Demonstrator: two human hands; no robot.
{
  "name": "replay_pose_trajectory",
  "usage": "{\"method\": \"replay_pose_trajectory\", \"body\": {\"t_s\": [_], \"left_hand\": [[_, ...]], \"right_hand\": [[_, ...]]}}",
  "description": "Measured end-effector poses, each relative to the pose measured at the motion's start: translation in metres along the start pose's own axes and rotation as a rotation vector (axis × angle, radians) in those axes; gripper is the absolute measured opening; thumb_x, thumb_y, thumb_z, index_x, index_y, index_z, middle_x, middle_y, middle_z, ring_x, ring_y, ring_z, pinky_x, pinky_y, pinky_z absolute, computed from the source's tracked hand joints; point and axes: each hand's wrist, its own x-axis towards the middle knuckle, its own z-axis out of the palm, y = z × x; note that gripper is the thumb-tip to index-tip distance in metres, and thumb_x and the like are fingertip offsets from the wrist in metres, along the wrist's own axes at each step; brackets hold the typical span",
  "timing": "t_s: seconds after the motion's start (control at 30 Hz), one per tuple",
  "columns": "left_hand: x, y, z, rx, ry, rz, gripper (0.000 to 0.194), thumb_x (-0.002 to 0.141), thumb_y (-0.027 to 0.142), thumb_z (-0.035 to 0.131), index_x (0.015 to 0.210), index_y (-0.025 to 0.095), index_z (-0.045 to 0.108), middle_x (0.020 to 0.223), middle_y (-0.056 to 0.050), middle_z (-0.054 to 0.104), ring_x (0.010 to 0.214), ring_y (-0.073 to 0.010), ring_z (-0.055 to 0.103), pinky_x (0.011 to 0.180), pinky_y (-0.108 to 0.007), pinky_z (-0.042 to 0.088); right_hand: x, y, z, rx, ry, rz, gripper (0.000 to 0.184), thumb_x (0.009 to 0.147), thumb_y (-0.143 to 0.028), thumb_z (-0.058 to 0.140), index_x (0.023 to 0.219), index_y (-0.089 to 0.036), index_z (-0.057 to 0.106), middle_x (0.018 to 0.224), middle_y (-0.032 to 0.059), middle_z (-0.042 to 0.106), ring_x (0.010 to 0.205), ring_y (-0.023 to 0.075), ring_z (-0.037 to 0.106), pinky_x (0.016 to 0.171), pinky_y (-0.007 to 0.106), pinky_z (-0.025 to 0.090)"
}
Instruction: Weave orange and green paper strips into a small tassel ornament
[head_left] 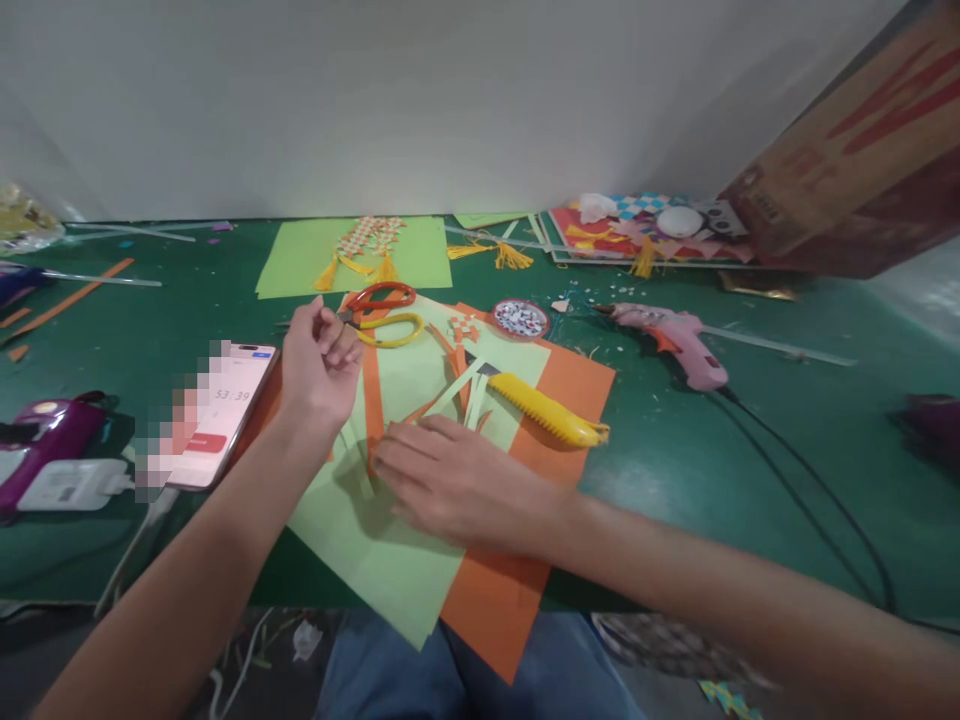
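My left hand point(324, 365) is raised beside the scissors point(386, 325) with red and yellow handles, its fingers curled and nothing visible in them. Over the light green paper sheets point(420, 600), my right hand point(457, 485) bends its fingertips down onto an orange paper strip point(373, 405). Their tips partly hide the strip's lower end. Loose pale green strips point(472, 400) lie just beyond that hand. A yellow utility knife point(544, 408) rests across the sheets, next to a small orange-and-white woven piece point(463, 327). Orange sheets point(495, 620) show underneath.
A phone point(225, 410) lies at left near a white charger point(75, 487). A pink glue gun point(671, 345) with a trailing cord sits at right. Behind are a round dish of small beads point(520, 318), woven pieces with yellow tassels point(371, 240), and a cardboard box point(847, 150).
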Motion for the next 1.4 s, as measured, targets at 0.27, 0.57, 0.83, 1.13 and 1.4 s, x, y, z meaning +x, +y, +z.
{"method": "replay_pose_trajectory", "body": {"t_s": [0.27, 0.57, 0.83, 1.13, 1.4], "left_hand": [[0.001, -0.003, -0.004, -0.017, 0.005, -0.027, 0.041, 0.095, 0.017, 0.037, 0.054, 0.017, 0.038, 0.036, 0.01, 0.023, 0.028, -0.0019, 0.024, 0.035, -0.016, 0.023], [0.001, -0.003, -0.004, -0.029, -0.012, -0.017, 0.041, 0.094, 0.015, 0.037, 0.053, 0.016, 0.039, 0.035, 0.01, 0.023, 0.028, -0.0017, 0.023, 0.035, -0.016, 0.024], [0.002, -0.003, -0.004, -0.013, 0.006, -0.016, 0.042, 0.094, 0.016, 0.037, 0.053, 0.016, 0.039, 0.035, 0.01, 0.023, 0.029, -0.002, 0.022, 0.035, -0.016, 0.023], [0.005, 0.006, -0.001, 0.102, -0.005, 0.212, 0.042, 0.091, 0.014, 0.038, 0.049, 0.016, 0.037, 0.037, 0.009, 0.021, 0.031, -0.0027, 0.021, 0.037, -0.017, 0.022], [0.01, 0.011, -0.003, 0.125, 0.041, 0.238, 0.039, 0.09, 0.012, 0.041, 0.052, 0.018, 0.036, 0.039, 0.009, 0.02, 0.033, -0.0042, 0.019, 0.038, -0.019, 0.02]], "right_hand": [[0.024, -0.005, 0.008, -0.022, -0.084, -0.203, 0.031, 0.09, -0.004, 0.039, 0.068, -0.013, 0.06, 0.067, 0.0055, 0.054, 0.073, 0.0179, 0.052, 0.057, 0.031, 0.032], [0.023, -0.009, 0.015, -0.036, 0.084, -0.225, 0.031, 0.087, -0.002, 0.042, 0.063, -0.012, 0.059, 0.059, 0.0038, 0.049, 0.065, 0.0173, 0.049, 0.056, 0.032, 0.027], [0.019, -0.021, 0.01, 0.083, 0.012, -0.063, 0.028, 0.091, -0.007, 0.042, 0.071, -0.013, 0.06, 0.074, 0.0076, 0.058, 0.079, 0.0199, 0.053, 0.06, 0.032, 0.035], [0.046, -0.007, 0.031, 0.122, -0.097, 0.173, 0.031, 0.091, -0.014, 0.042, 0.115, -0.002, 0.058, 0.117, 0.0172, 0.062, 0.111, 0.0279, 0.051, 0.093, 0.04, 0.041], [0.055, -0.003, 0.016, 0.26, -0.216, 0.21, 0.024, 0.086, -0.01, 0.047, 0.102, -0.009, 0.064, 0.104, 0.0138, 0.062, 0.099, 0.0266, 0.051, 0.082, 0.038, 0.045]]}}
